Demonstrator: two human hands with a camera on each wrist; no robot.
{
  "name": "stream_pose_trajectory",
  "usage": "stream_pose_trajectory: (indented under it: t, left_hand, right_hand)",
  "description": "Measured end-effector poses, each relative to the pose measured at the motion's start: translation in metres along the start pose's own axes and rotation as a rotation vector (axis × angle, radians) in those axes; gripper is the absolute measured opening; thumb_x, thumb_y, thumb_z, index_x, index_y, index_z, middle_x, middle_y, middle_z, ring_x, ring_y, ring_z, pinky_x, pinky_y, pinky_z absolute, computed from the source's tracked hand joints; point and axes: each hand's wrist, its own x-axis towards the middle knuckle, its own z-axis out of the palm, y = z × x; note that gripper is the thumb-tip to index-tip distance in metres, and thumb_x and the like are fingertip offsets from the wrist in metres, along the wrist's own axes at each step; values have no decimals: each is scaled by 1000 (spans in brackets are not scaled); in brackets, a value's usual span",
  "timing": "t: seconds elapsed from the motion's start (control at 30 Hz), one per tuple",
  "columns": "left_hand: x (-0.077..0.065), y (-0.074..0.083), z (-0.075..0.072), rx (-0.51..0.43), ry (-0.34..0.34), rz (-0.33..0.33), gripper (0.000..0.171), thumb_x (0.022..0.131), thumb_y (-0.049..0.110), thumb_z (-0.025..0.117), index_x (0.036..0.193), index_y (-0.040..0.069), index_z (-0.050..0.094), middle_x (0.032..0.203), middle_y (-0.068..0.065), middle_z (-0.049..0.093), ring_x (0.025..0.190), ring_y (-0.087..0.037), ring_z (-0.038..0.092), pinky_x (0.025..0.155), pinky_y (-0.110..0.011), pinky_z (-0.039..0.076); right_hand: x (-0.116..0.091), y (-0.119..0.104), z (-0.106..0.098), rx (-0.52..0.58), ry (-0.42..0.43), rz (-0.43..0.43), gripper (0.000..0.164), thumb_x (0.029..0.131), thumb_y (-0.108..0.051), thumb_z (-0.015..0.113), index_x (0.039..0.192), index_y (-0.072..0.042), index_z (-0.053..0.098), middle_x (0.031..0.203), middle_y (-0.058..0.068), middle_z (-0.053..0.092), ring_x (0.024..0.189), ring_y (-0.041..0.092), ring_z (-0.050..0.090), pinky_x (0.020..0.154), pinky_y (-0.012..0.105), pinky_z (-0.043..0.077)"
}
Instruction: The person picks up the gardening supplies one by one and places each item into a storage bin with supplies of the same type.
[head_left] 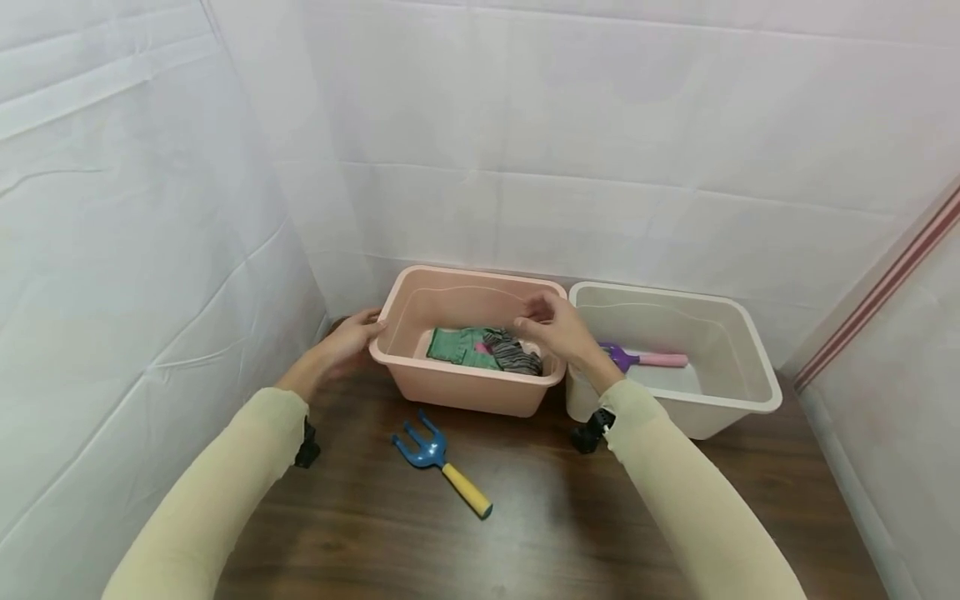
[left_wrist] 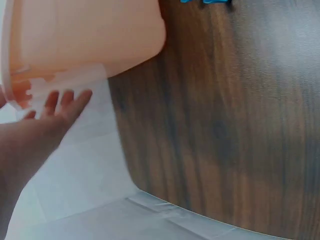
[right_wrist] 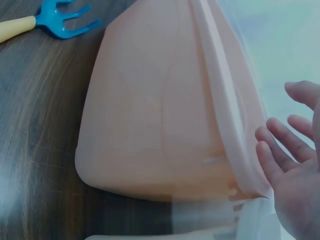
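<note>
A pink plastic bin (head_left: 465,387) stands against the back sheet. Inside it lie a green cloth piece (head_left: 453,346) with a pink patch and a dark striped cloth bundle (head_left: 512,352). My left hand (head_left: 348,337) is at the bin's left end; in the left wrist view its fingers (left_wrist: 67,107) extend loosely beside the outer wall, under the rim. Over the right end of the bin hovers my right hand (head_left: 553,327), fingers parted and slightly bent, holding nothing. In front of the bin, a blue garden fork (head_left: 429,450) with a yellow handle lies on the wooden tabletop.
Right beside the pink bin stands a white bin (head_left: 720,333), holding a purple hand tool with a pink handle (head_left: 660,360). White sheets (head_left: 600,125) hang behind and on both sides of the dark wooden table (head_left: 360,517).
</note>
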Motion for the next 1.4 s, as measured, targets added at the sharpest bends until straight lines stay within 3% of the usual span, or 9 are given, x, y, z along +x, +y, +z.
stream_pose_trajectory:
  t: [0.23,0.37,0.57,0.83,1.07,1.23,1.4]
  left_hand:
    - [-3,18,3,492,233,191,68,113,27,50,166,-3,21,165,-33,31,153,-50,30,122,-62,32]
    - [-4,30,10,614,271,302,68,112,34,52,164,-2,29,166,-29,34,154,-48,29,124,-63,27]
    - [-9,54,37,665,203,469,64,111,37,55,162,2,39,162,-25,42,152,-45,35,122,-63,30]
    - [-20,78,85,715,77,593,58,110,31,61,160,8,44,161,-17,45,152,-36,38,121,-61,33]
    - [-36,92,115,778,-6,629,60,109,40,62,161,16,44,163,-6,46,149,-29,43,118,-55,41]
    - [-44,95,126,784,-71,648,61,109,40,62,162,17,43,165,-5,43,154,-26,37,121,-54,37]
    - [-49,95,134,786,-112,695,61,107,36,66,161,16,45,163,-7,46,151,-24,41,120,-50,39]
  right_hand:
    - [-11,-8,-11,-42,-69,-88,43,102,-25,75,137,-4,61,129,18,68,119,32,64,106,50,52]
    - [-20,-15,-22,-69,-97,-107,47,103,-27,73,141,-4,59,133,18,66,122,32,63,107,50,50]
    - [-35,-24,-39,-108,-113,-147,49,103,-29,73,144,-5,59,135,15,66,124,29,63,108,50,51]
    - [-65,-32,-58,-189,-152,-191,55,103,-30,73,151,-9,55,143,13,62,131,29,59,113,52,48]
    - [-95,-35,-72,-247,-123,-224,64,101,-30,75,157,-11,50,152,10,58,135,31,59,113,55,47]
    - [-112,-32,-79,-301,-65,-228,66,100,-33,77,159,-19,50,153,7,58,132,30,62,109,55,50]
    - [-124,-36,-83,-354,-25,-251,70,99,-37,77,161,-22,47,156,5,55,133,29,61,110,59,48]
